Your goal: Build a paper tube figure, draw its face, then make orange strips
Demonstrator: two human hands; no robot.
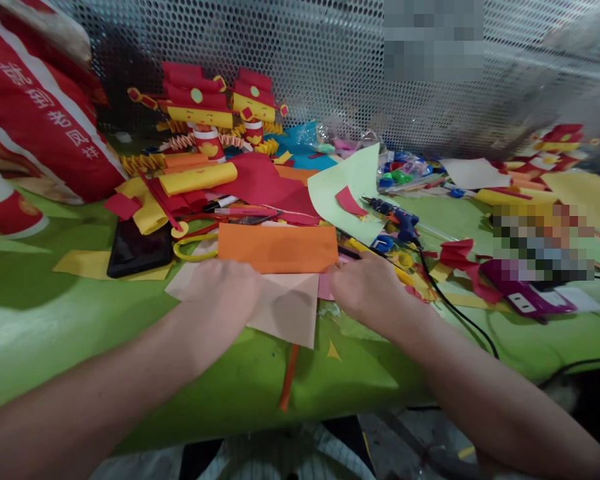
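Note:
A folded orange paper strip (278, 249) stretches between my two hands, its long side facing me. At its left end, my left hand (225, 290) is closed on the lower corner. My right hand (364, 287) pinches the opposite corner, fingers curled. Beneath the strip lies a pale beige sheet (293, 310), partly covered by my left hand. Yellow scissor handles (195, 249) show just beyond my left hand. A narrow orange paper scrap (289, 379) and a small yellow scrap (333, 351) rest on the green table (220, 400) nearer to me.
Behind stand paper figures with red hats (197, 100). A phone (139, 248) lies left; a blue glue gun (400, 220) with a black cord sits right, beside a purple power strip (525, 290). A paper cup (10, 207) and red bag (45, 107) stand far left.

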